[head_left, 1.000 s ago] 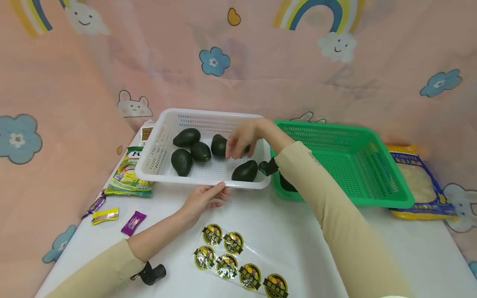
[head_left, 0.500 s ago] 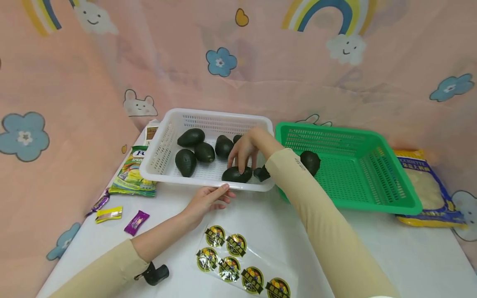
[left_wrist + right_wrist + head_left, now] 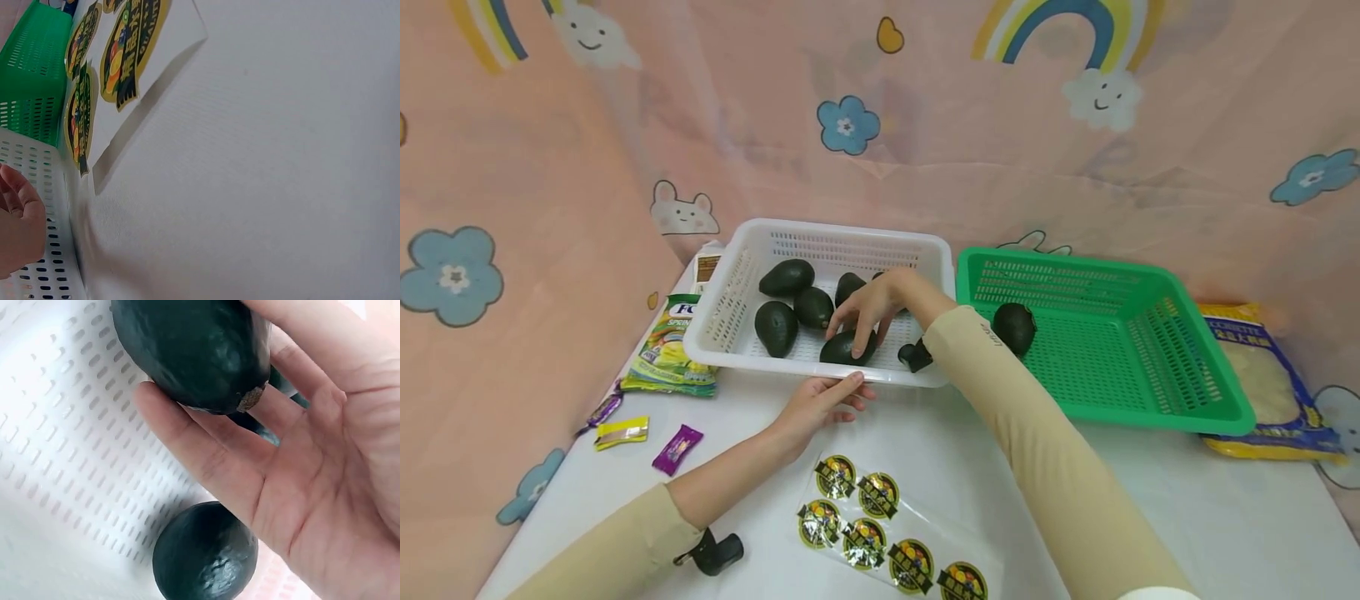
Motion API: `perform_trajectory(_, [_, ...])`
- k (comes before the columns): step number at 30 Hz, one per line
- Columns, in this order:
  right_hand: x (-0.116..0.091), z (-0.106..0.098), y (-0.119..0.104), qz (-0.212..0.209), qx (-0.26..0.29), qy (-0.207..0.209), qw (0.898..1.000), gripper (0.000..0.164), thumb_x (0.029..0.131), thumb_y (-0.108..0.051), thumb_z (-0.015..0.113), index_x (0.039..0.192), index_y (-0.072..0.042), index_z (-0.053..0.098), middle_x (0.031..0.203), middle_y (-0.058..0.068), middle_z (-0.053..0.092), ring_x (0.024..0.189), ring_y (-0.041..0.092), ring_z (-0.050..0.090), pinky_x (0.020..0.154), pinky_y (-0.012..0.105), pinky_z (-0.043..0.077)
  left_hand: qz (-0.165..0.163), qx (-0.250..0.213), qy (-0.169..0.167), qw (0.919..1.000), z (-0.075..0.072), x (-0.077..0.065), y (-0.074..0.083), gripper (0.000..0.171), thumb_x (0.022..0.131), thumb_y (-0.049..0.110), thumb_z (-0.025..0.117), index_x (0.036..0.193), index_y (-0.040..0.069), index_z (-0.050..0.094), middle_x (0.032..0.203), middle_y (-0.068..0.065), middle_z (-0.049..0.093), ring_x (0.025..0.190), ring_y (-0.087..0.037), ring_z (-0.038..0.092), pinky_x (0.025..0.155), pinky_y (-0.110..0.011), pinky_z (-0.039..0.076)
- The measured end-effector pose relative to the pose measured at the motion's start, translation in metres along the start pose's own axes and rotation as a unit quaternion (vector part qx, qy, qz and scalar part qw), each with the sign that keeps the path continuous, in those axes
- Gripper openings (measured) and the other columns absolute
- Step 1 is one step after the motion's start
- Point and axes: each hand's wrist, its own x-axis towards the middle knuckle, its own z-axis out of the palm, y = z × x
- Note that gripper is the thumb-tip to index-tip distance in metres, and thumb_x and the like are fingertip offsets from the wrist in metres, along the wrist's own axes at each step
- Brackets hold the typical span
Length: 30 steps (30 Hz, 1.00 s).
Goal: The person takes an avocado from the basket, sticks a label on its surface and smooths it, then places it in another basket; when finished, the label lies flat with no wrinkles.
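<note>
In the head view my right hand [image 3: 874, 302] reaches into the white basket [image 3: 752, 364] and holds a dark green avocado [image 3: 842, 350] near the front wall. The right wrist view shows that avocado [image 3: 194, 350] between thumb and fingers, with another avocado [image 3: 206, 553] below. My left hand [image 3: 812, 408] holds the basket's front rim, thumb on top; its fingers are partly hidden. Several more avocados [image 3: 776, 328] lie to the left and behind my right hand, some partly covered by it. One dark round fruit [image 3: 1015, 328] sits in the green basket [image 3: 1120, 333], partly behind my right sleeve.
A sheet of round fruit stickers [image 3: 878, 495] lies on the white table [image 3: 760, 533] in front. Left of the white basket are a green-yellow snack bag [image 3: 673, 350], a purple wrapped candy [image 3: 677, 450] and a yellow packet [image 3: 622, 432]. A blue-yellow bag [image 3: 1262, 375] lies at right.
My right hand has come down onto the front avocado, taken hold of it and shifted it left along the basket. The left hand stays on the rim. The head view has shifted slightly.
</note>
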Motion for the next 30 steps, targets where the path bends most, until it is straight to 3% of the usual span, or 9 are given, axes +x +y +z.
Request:
perform_trajectory(6, [-0.030,-0.001,0.004,-0.036,-0.039,0.047,0.997,0.059,0.082,-0.015,0.080,0.135,-0.024,0.055,0.145,0.004,0.040,0.132,0.019,0.038,0.088,0.032,0.052,-0.004,0.006,-0.005,1.0000,0.004,0.002,0.000,0.042,0.099,0.036,0.058,0.108,-0.003,0.068,0.097,-0.002,0.072,0.089,-0.014,0.062,0.080,-0.029,0.052])
perform_trajectory(11, [-0.084,0.007,0.007,-0.133,-0.106,0.089,0.981,0.059,0.085,-0.021,0.078,0.138,-0.019,0.052,0.135,0.004,0.049,0.124,0.019,0.045,0.097,0.036,0.045,-0.002,0.006,0.004,1.0000,0.004,0.002,0.000,0.044,0.100,0.035,0.056,0.111,-0.007,0.067,0.096,-0.001,0.072,0.090,-0.015,0.062,0.079,-0.029,0.052])
perform_trajectory(14, [-0.119,0.027,0.019,-0.179,-0.126,0.116,0.969,0.060,0.086,-0.026,0.077,0.139,-0.018,0.050,0.134,0.000,0.051,0.124,0.017,0.046,0.101,0.036,0.041,0.002,0.007,0.006,1.0000,0.003,0.000,-0.001,0.045,0.101,0.033,0.055,0.114,-0.009,0.064,0.096,-0.001,0.072,0.091,-0.017,0.063,0.080,-0.030,0.052])
perform_trajectory(16, [-0.140,0.048,0.033,-0.197,-0.125,0.132,0.963,0.060,0.086,-0.030,0.076,0.139,-0.019,0.049,0.132,-0.003,0.053,0.121,0.018,0.048,0.098,0.037,0.044,0.005,0.009,0.007,0.9999,0.003,0.000,-0.002,0.046,0.101,0.032,0.055,0.117,-0.010,0.062,0.096,-0.001,0.071,0.091,-0.017,0.063,0.081,-0.031,0.052])
perform_trajectory(20, [-0.171,0.099,0.065,-0.210,-0.097,0.151,0.961,0.059,0.087,-0.031,0.075,0.139,-0.024,0.048,0.131,-0.006,0.054,0.114,0.021,0.053,0.085,0.038,0.053,0.007,0.012,0.019,0.9997,0.002,-0.002,-0.003,0.046,0.101,0.033,0.056,0.115,-0.010,0.064,0.095,0.001,0.071,0.088,-0.013,0.063,0.082,-0.032,0.053])
perform_trajectory(24, [-0.178,0.149,0.097,-0.207,-0.056,0.162,0.963,0.058,0.088,-0.031,0.075,0.139,-0.027,0.048,0.133,-0.008,0.053,0.111,0.021,0.053,0.076,0.035,0.055,0.010,0.007,0.027,0.9996,0.002,-0.002,-0.004,0.045,0.100,0.033,0.056,0.113,-0.009,0.065,0.094,0.002,0.071,0.086,-0.011,0.063,0.083,-0.031,0.053])
perform_trajectory(30, [-0.151,0.200,0.142,-0.213,-0.016,0.222,0.951,0.058,0.089,-0.033,0.073,0.141,-0.025,0.047,0.136,-0.007,0.051,0.113,0.016,0.052,0.074,0.029,0.054,0.013,-0.005,0.027,0.9995,0.005,0.002,-0.007,0.046,0.100,0.033,0.056,0.117,-0.010,0.061,0.093,0.002,0.072,0.086,-0.011,0.063,0.083,-0.032,0.053])
